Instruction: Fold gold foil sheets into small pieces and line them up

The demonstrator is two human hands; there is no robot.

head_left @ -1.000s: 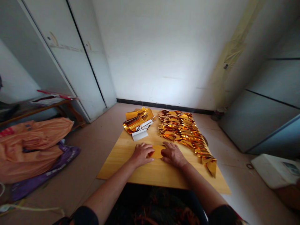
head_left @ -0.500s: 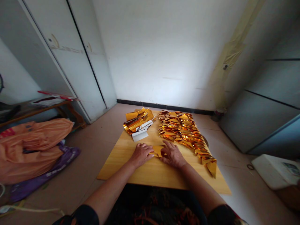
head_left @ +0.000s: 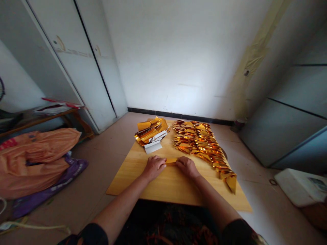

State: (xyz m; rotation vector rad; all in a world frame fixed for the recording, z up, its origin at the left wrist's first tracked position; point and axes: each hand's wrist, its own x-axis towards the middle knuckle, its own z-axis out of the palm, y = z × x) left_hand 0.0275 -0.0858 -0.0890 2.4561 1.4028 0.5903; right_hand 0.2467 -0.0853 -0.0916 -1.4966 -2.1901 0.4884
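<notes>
Gripping opposite ends of a narrow gold paper strip (head_left: 171,162), the person's left hand (head_left: 154,167) and right hand (head_left: 187,166) sit slightly apart, fingers curled down on it, around the middle of a wooden worktop (head_left: 125,177). Beyond the left hand lies a loose heap of gold sheets (head_left: 153,131), some showing white; beyond the right, overlapping rows of folded gold pieces (head_left: 195,137).

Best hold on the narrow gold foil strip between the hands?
Probably a pinch at each end of the narrow gold foil strip: left hand from the left, right hand from the right. It runs crosswise before the person, so each end falls to one hand and the middle stays uncovered. Whether it touches the pale wooden board is unclear.
</notes>
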